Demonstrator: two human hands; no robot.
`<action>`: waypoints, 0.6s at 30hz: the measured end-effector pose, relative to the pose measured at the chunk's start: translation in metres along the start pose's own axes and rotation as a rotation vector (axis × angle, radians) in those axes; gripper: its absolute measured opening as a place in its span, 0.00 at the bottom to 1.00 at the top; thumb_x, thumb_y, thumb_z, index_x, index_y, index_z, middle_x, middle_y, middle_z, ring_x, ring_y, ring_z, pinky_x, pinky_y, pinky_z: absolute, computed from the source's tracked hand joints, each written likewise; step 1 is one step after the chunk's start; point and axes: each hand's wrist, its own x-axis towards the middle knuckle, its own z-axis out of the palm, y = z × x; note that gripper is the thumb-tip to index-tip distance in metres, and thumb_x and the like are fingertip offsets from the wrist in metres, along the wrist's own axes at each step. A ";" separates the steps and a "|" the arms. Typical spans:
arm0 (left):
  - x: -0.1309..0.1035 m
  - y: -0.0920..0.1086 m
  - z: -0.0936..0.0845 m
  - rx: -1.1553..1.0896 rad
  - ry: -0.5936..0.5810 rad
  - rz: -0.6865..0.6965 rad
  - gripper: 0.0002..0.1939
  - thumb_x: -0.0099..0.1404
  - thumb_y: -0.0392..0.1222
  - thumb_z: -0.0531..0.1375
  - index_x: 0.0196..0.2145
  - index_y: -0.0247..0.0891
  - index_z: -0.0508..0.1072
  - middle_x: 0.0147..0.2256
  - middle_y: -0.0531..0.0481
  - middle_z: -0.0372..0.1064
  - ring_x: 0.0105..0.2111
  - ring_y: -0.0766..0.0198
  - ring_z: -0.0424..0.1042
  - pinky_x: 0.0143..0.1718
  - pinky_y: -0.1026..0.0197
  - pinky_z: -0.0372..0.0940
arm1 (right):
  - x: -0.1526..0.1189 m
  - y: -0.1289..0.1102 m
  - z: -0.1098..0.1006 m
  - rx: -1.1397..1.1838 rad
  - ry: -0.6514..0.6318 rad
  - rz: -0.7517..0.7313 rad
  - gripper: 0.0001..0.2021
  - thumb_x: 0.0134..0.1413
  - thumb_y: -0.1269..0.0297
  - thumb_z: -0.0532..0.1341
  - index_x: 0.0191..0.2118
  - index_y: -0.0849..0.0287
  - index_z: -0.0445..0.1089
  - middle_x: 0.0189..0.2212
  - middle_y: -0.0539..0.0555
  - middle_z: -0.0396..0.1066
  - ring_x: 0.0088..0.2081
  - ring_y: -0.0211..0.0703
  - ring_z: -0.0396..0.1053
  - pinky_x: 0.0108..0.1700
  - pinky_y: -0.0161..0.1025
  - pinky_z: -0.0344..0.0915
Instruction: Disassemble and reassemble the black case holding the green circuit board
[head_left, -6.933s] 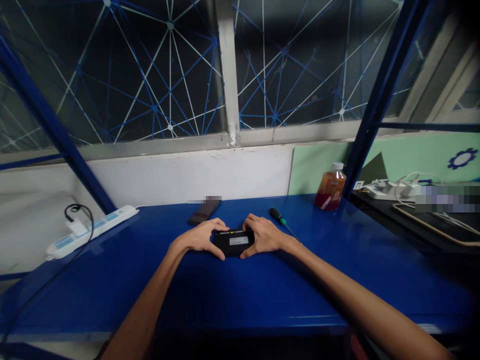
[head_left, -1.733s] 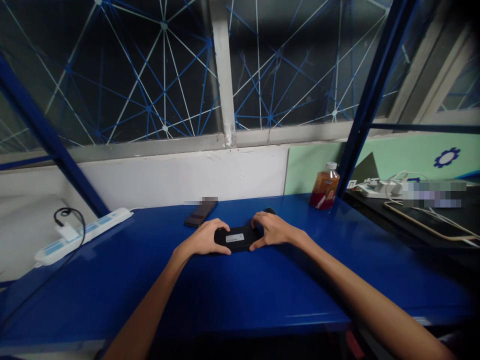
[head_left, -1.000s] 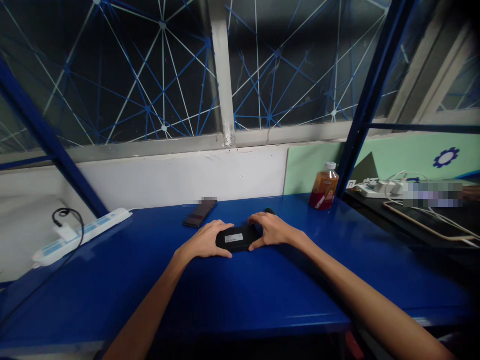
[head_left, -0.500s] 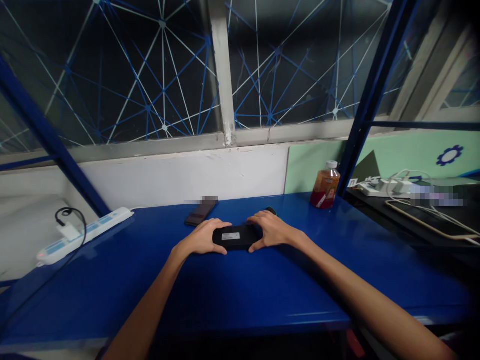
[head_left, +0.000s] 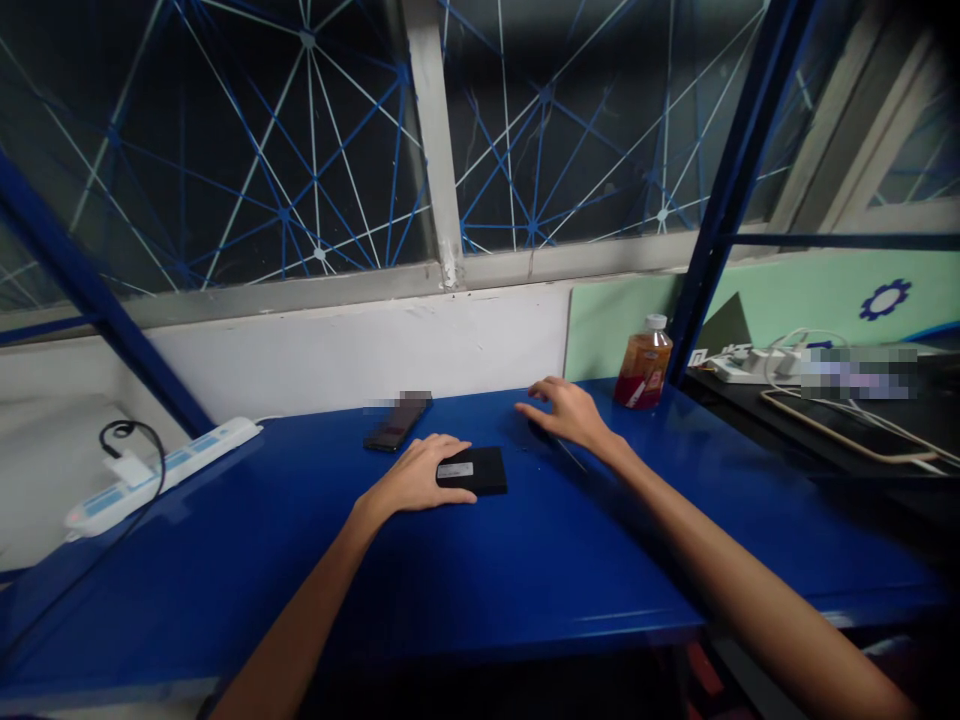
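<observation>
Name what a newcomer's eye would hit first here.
Likely the left hand around a black box with a pale label, mid-picture on the blue table. The right hand, fingers spread, is beside a thin shaft. Above, dark windows crossed by blue and white lines fill the background.

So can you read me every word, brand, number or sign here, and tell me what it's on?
No word or number is legible.
White label on the black box: print too small to read.
Label on the bottle: print too blurred to read.
Green panel at right: a dark blue gear symbol.
White shapes lower left of it, possibly lettering: unreadable.
Pixelated patches: unreadable.
</observation>
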 end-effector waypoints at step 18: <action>0.034 0.032 0.019 0.119 0.022 0.101 0.39 0.56 0.66 0.57 0.58 0.40 0.62 0.52 0.41 0.64 0.51 0.46 0.62 0.51 0.47 0.56 | 0.006 0.039 0.022 0.117 -0.032 0.307 0.21 0.49 0.42 0.58 0.31 0.58 0.72 0.25 0.55 0.73 0.30 0.47 0.71 0.29 0.37 0.61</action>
